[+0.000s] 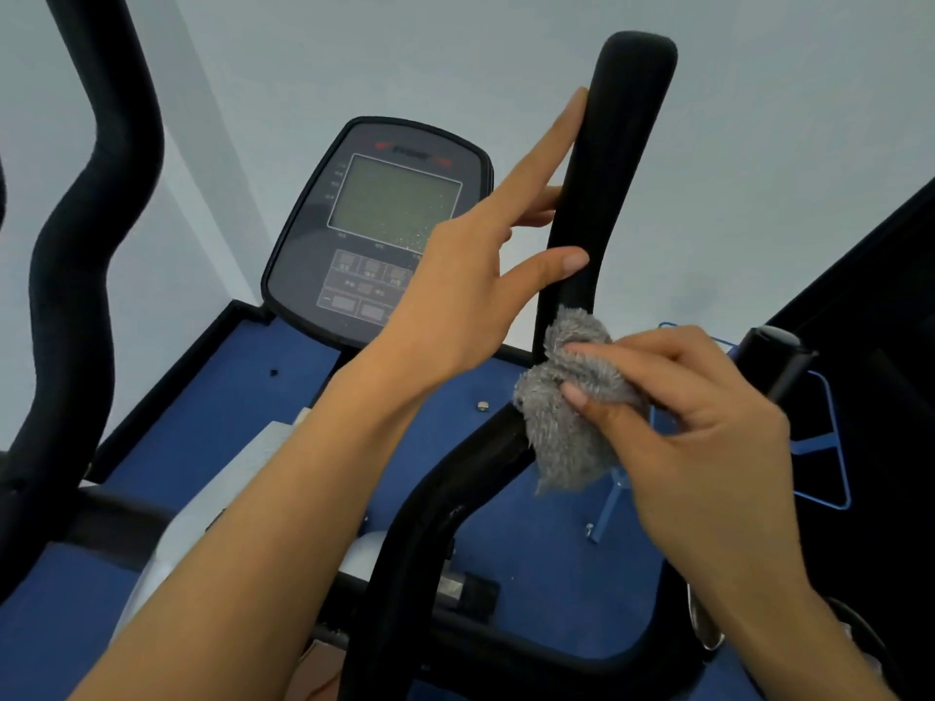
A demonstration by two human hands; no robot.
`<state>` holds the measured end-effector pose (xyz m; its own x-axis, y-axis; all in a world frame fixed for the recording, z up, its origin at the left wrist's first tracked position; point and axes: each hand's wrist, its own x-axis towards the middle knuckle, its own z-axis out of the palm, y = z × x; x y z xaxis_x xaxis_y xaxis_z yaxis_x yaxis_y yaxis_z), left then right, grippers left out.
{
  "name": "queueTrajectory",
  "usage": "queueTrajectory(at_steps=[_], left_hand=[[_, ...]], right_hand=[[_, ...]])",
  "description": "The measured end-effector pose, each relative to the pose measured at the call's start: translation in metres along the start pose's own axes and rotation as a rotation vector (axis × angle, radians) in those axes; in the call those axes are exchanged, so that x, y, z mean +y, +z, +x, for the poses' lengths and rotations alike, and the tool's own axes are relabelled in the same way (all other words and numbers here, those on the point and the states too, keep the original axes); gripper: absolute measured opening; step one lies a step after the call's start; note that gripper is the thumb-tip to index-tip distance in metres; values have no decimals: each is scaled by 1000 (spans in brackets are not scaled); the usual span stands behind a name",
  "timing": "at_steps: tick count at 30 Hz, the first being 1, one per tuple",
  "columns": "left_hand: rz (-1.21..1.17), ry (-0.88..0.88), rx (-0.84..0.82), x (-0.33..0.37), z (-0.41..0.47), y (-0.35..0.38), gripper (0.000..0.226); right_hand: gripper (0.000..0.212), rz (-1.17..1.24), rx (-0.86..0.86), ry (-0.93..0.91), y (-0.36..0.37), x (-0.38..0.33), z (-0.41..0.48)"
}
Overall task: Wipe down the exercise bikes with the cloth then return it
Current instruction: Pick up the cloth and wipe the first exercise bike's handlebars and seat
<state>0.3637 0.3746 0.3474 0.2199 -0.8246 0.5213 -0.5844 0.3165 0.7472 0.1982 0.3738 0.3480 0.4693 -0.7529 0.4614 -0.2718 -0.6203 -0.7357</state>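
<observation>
A black padded handlebar (622, 159) of the exercise bike rises upright at centre right and bends down toward me. My left hand (475, 290) rests against its left side with fingers spread, thumb and fingertips touching the padding. Just below, my right hand (678, 412) is closed on a fluffy grey cloth (566, 422), which is pressed around the handlebar at its bend. The bike's dark console (379, 230) with a greenish screen sits behind my left hand.
A second black curved handlebar (86, 245) stands at the left edge. Blue floor (227, 412) lies below, with a blue wire frame (830, 447) at right. A dark machine part (880, 296) fills the right edge. Pale walls are behind.
</observation>
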Motion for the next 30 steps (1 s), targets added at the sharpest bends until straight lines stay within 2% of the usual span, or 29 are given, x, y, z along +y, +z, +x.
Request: queueTrajectory(at_steps=[3,7,9,15,24,28,30], left_hand=[[1,0,-9,-1,0,1,72],[19,-20,-25,1,-1,-1,71],[27,-30,-37,3,-2,-1,71],[0,-73,-94,11,-11,-6,72],[13,-125,-159,6,-26,-9,68],[17,-112,-159,4,-24,-7,68],[15,-104,-155,2,-24,-8,68]], right_hand=[[26,18,65,18,3,2,-1],[25,47,30,41,5,-2,-4],[24,31,69,46,6,-2,-2],[19,178,65,190,-5,-5,-14],[31,57,50,92,7,-6,-23],[29,-63,54,-35,7,-2,-24],[29,-37,74,-21,8,-1,-21]])
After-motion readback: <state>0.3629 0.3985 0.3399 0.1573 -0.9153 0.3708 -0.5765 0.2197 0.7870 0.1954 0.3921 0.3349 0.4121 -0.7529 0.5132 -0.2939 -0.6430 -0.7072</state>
